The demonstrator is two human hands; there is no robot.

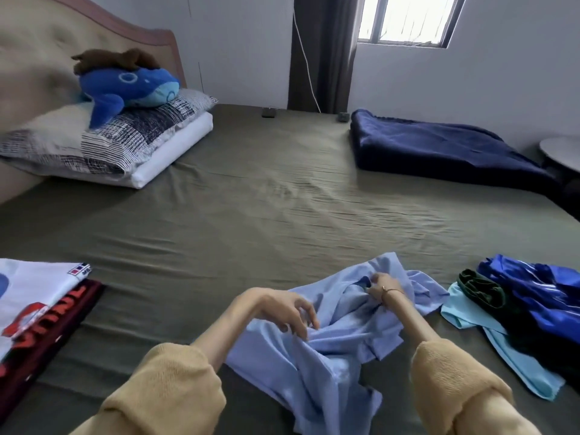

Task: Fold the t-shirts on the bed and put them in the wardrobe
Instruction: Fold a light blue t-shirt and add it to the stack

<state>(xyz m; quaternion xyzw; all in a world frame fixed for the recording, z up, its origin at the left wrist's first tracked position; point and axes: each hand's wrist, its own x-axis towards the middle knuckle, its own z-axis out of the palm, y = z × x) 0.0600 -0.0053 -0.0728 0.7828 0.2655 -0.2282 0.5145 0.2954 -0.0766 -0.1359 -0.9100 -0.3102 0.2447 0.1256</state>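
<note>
Light blue t-shirt [317, 350] crumpled, lower centre of frame, on bed [251, 215]. Right hand [381, 288] pinches bunched fabric near its top. Left hand [290, 309] hovers over shirt, fingers loosely curled, holding nothing.

Risk: lifting by one bunch likely twists shirt, giving crooked fold. Unfolded pile [533, 309] at right edge close; dragged hem could snag it. Folded stack [37, 302] lower left, well apart.
</note>
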